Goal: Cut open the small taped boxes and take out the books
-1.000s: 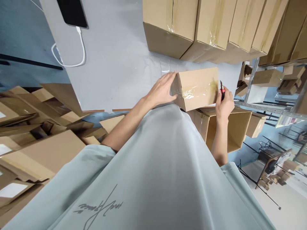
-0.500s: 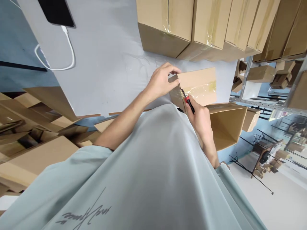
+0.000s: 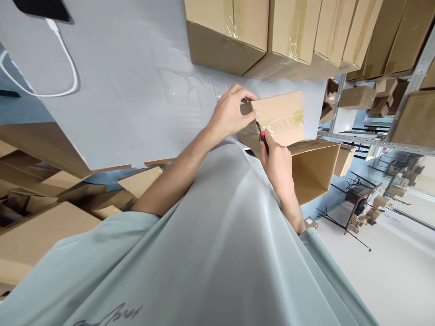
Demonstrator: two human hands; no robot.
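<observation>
A small taped cardboard box lies on the pale grey table in front of me. My left hand grips its left top edge, fingers over the far corner and thumb at the near side. In my right hand is a red and black utility knife. Its tip touches the box's left top edge, close to my left thumb, where clear tape runs over the top and down the side.
Large taped cartons stand in a row along the far side. A phone with a white cable lies at the upper left. Right of me is an open carton, with metal shelving beyond. Cardboard pieces pile up at the left.
The knife tip has shifted slightly along the box edge, up towards my left thumb. My left hand keeps its hold. The whole view has turned a little, moving the surroundings leftward and up.
</observation>
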